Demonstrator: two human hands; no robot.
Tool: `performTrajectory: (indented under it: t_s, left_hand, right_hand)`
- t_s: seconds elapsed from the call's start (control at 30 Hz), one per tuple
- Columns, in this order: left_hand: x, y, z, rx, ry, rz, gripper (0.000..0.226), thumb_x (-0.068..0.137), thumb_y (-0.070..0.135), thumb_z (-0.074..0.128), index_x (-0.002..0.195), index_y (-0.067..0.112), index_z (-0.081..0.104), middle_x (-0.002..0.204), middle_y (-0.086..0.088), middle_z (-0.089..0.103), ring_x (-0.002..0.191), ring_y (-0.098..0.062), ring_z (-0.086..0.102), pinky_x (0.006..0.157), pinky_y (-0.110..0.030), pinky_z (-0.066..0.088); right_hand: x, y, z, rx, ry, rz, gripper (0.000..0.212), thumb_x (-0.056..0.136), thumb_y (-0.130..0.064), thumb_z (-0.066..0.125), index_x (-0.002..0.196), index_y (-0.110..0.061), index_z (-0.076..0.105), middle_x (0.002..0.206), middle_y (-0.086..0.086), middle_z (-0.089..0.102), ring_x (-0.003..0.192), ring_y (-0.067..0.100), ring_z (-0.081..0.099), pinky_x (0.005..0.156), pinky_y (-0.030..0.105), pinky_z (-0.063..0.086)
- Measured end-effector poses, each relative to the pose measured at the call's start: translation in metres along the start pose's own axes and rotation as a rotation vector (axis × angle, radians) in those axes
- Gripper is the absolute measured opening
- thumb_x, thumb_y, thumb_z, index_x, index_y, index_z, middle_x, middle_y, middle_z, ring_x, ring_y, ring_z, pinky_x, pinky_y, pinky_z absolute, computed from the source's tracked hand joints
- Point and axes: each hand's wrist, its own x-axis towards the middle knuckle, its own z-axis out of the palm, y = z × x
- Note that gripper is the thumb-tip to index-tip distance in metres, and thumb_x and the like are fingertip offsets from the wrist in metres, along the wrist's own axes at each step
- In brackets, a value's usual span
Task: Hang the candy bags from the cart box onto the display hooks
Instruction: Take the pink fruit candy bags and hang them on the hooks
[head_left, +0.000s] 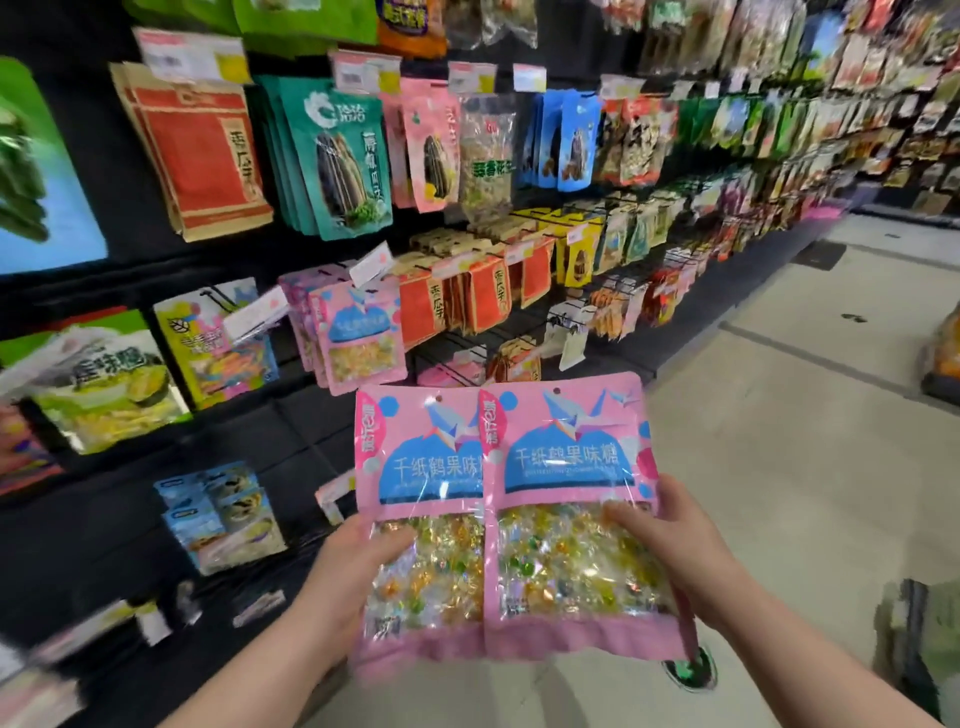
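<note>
- Two pink candy bags are up in front of you, side by side below the shelf: your left hand (358, 561) grips the left bag (426, 467) by its lower left edge, and your right hand (670, 540) grips the right bag (566, 457) by its right edge, thumb across the clear window.
- Right bag overlaps the left one's inner edge.
- You look to be at the carry-to-hook step; neither bag is hung yet.
- Matching hung bags (363, 332) sit just above and left of yours, under a tilted price tag (370, 266). That is likely your hook, though its tip is hidden.
- Next, lift one bag, line its top hole up with the tip and slide it on; probably one at a time.
- Orange bags (483, 296) crowd the right side of that row, so come in straight.
- Open floor (805, 415) on your right gives room to step back.
</note>
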Motion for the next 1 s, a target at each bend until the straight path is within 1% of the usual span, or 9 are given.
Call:
performTrajectory:
  t_s: [0.07, 0.13, 0.2, 0.3, 0.43, 0.63, 0.8, 0.93, 1.0]
  left_hand:
    - [0.008, 0.003, -0.006, 0.008, 0.068, 0.025, 0.026, 0.085, 0.004, 0.066, 0.111, 0.009, 0.067, 0.098, -0.015, 0.075, 0.093, -0.036, 0.071, 0.088, -0.052, 0.054]
    - [0.018, 0.005, -0.012, -0.01, 0.112, 0.03, 0.025, 0.084, 0.004, 0.066, 0.108, 0.01, 0.067, 0.097, -0.015, 0.076, 0.089, -0.034, 0.073, 0.082, -0.048, 0.055]
    - [0.032, 0.006, -0.019, -0.038, 0.16, 0.031, 0.027, 0.083, 0.004, 0.067, 0.109, 0.01, 0.067, 0.1, -0.015, 0.075, 0.091, -0.035, 0.072, 0.085, -0.051, 0.054]
    - [0.06, 0.008, -0.027, -0.059, 0.226, 0.05, 0.033, 0.081, 0.007, 0.069, 0.114, 0.012, 0.066, 0.106, -0.013, 0.074, 0.103, -0.037, 0.067, 0.096, -0.058, 0.048]
    - [0.104, 0.01, -0.023, -0.096, 0.299, 0.091, 0.033, 0.079, 0.004, 0.069, 0.112, 0.011, 0.067, 0.102, -0.009, 0.076, 0.102, -0.031, 0.068, 0.09, -0.045, 0.051]
    - [0.157, 0.026, -0.021, -0.113, 0.34, 0.055, 0.044, 0.071, 0.02, 0.076, 0.113, 0.017, 0.065, 0.109, -0.007, 0.072, 0.107, -0.028, 0.064, 0.102, -0.052, 0.043]
    - [0.18, 0.033, -0.026, -0.162, 0.395, 0.043, 0.064, 0.062, 0.027, 0.078, 0.122, 0.014, 0.06, 0.117, -0.012, 0.069, 0.111, -0.038, 0.062, 0.103, -0.06, 0.041]
    - [0.199, 0.032, -0.027, -0.183, 0.481, 0.071, 0.051, 0.064, 0.021, 0.075, 0.113, 0.015, 0.065, 0.105, -0.012, 0.074, 0.1, -0.038, 0.068, 0.093, -0.058, 0.049]
    - [0.209, 0.028, -0.027, -0.188, 0.523, 0.094, 0.046, 0.062, 0.022, 0.076, 0.107, 0.017, 0.067, 0.099, -0.011, 0.076, 0.089, -0.033, 0.073, 0.077, -0.048, 0.058]
  right_hand:
    - [0.021, -0.003, 0.011, -0.002, -0.039, -0.025, 0.029, 0.081, -0.011, 0.072, 0.106, -0.015, 0.057, 0.102, 0.008, 0.071, 0.088, 0.025, 0.069, 0.084, 0.047, 0.056]
    - [0.042, -0.01, 0.025, -0.011, -0.085, -0.044, 0.035, 0.082, -0.011, 0.071, 0.113, -0.013, 0.057, 0.104, 0.009, 0.07, 0.092, 0.028, 0.068, 0.087, 0.049, 0.054]
    - [0.064, -0.018, 0.038, -0.025, -0.14, -0.077, 0.039, 0.083, -0.01, 0.07, 0.119, -0.011, 0.054, 0.109, 0.011, 0.068, 0.097, 0.03, 0.066, 0.089, 0.051, 0.052]
    - [0.1, -0.031, 0.055, -0.064, -0.21, -0.129, 0.042, 0.084, -0.012, 0.069, 0.122, -0.012, 0.052, 0.115, 0.009, 0.066, 0.101, 0.028, 0.065, 0.092, 0.051, 0.051]
    - [0.152, -0.05, 0.074, -0.103, -0.252, -0.146, 0.037, 0.084, -0.014, 0.067, 0.116, -0.022, 0.049, 0.117, 0.003, 0.064, 0.103, 0.023, 0.063, 0.094, 0.047, 0.05]
    - [0.222, -0.07, 0.104, -0.114, -0.322, -0.157, 0.032, 0.087, -0.013, 0.066, 0.113, -0.023, 0.05, 0.113, 0.004, 0.066, 0.099, 0.022, 0.064, 0.09, 0.042, 0.052]
    - [0.267, -0.072, 0.136, 0.011, -0.424, -0.052, 0.023, 0.089, -0.007, 0.063, 0.107, -0.02, 0.057, 0.107, 0.011, 0.07, 0.098, 0.032, 0.067, 0.09, 0.054, 0.053]
    - [0.306, -0.075, 0.164, 0.035, -0.532, -0.067, 0.02, 0.09, -0.011, 0.063, 0.106, -0.022, 0.06, 0.104, 0.008, 0.072, 0.094, 0.031, 0.07, 0.088, 0.054, 0.054]
    - [0.323, -0.074, 0.177, 0.057, -0.588, -0.079, 0.019, 0.09, -0.013, 0.062, 0.106, -0.022, 0.061, 0.103, 0.008, 0.073, 0.097, 0.033, 0.069, 0.089, 0.056, 0.053]
